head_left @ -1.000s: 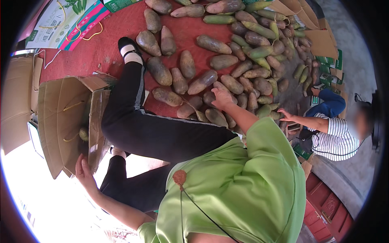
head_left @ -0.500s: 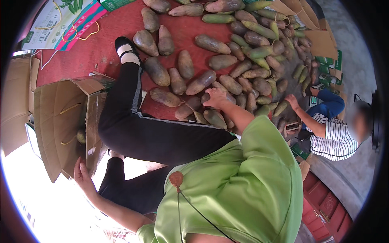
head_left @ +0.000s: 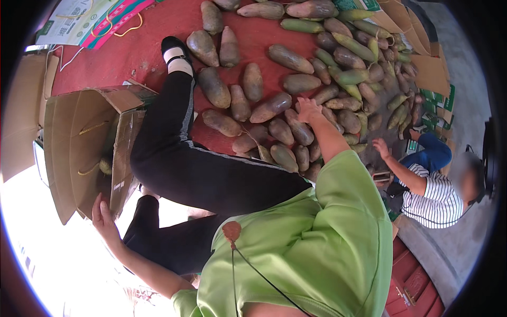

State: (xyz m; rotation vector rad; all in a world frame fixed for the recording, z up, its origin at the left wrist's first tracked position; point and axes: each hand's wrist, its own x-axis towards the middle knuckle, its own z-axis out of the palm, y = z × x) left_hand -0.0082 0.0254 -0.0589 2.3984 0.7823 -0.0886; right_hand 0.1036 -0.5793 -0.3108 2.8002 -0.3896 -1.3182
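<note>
Many thick, long root vegetables, which look like radishes, lie on a red ground sheet [head_left: 158, 24]; their skins are purplish brown or green. My right hand [head_left: 310, 110] reaches over the near part of the pile, its fingers apart and resting on a brownish radish [head_left: 299, 128]. Whether the fingertips press into it is hard to see. At the lower left, my left hand [head_left: 107, 226] hangs beside an opened cardboard box [head_left: 74, 153], fingers stretched and nothing in them. Inside the box, a pale green rounded piece [head_left: 105, 166] shows; the rest is in shadow.
My leg in black trousers [head_left: 174, 158] lies between the box and the pile. A printed carton [head_left: 79, 24] with yellow cords stands at the upper left. Over on the right a co-worker [head_left: 433, 185] in a striped shirt reaches toward the pile; cardboard [head_left: 430, 74] lies behind.
My right hand has left one radish and moved right and farther away onto another, while that first radish stays in the pile. My view has shifted slightly; my left hand stays by the box.
</note>
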